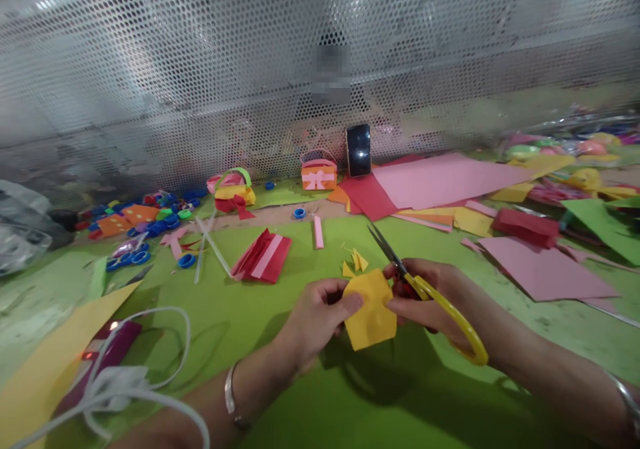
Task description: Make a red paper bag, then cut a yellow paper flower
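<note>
Low in the middle of the view, both my hands meet over a green sheet (280, 369). My left hand (315, 316) is closed, pinching the left edge of a folded yellow paper piece (371, 312). My right hand (430, 299) grips yellow-handled scissors (435, 296) and also touches the paper's right edge. The shut blades point up and away to the left. Small yellow paper scraps (356, 262) lie just beyond the hands.
A red and pink folded paper (264, 256) lies left of centre. Pink, red and yellow sheets (440, 182) spread at the right. A phone (359, 150) leans on the perforated metal wall. Blue rings (150, 226), small paper baskets (233, 192) and white cables (130, 382) sit at the left.
</note>
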Demonstrator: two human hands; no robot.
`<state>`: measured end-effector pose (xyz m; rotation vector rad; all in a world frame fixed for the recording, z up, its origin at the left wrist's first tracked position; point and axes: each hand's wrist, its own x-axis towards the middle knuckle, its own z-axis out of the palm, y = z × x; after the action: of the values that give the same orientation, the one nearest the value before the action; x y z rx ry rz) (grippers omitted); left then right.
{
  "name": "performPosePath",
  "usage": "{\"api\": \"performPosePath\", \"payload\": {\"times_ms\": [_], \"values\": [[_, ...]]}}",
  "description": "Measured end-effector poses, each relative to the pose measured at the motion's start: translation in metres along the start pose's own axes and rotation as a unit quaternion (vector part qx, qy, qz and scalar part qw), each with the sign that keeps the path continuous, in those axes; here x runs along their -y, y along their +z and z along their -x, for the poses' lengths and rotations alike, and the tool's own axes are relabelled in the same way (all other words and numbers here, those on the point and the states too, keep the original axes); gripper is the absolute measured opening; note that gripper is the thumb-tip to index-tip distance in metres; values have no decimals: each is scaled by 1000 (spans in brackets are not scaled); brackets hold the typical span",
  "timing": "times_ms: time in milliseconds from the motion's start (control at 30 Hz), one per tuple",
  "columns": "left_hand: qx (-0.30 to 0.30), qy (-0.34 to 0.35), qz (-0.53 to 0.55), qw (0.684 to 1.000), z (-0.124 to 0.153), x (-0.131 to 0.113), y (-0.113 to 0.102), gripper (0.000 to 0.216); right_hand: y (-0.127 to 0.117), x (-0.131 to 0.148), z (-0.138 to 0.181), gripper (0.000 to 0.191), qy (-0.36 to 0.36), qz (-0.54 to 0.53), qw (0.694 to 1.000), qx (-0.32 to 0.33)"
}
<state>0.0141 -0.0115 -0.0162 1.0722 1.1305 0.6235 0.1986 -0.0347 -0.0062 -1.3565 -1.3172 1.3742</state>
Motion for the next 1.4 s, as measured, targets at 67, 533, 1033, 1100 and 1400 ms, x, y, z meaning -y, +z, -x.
{"api": "performPosePath", "payload": {"times_ms": [67,533,1033,1100,1400], "values": [[-23,5,26,999,-2,2,-1,32,0,-1,-1,21,1,6,1000,5],[-33,52,31,998,-6,7,-1,35,0,-12,-9,26,3,35,999,-12],[-42,48,24,998,-9,14,-8,25,-105,-6,-42,23,46,623,771,-122],[-44,52,28,997,-8,11,-6,24,-112,-7,-39,21,66,634,761,-117],[-78,99,3,992,-6,1,0,22,-47,30,-17,40,-61,530,845,-47]]}}
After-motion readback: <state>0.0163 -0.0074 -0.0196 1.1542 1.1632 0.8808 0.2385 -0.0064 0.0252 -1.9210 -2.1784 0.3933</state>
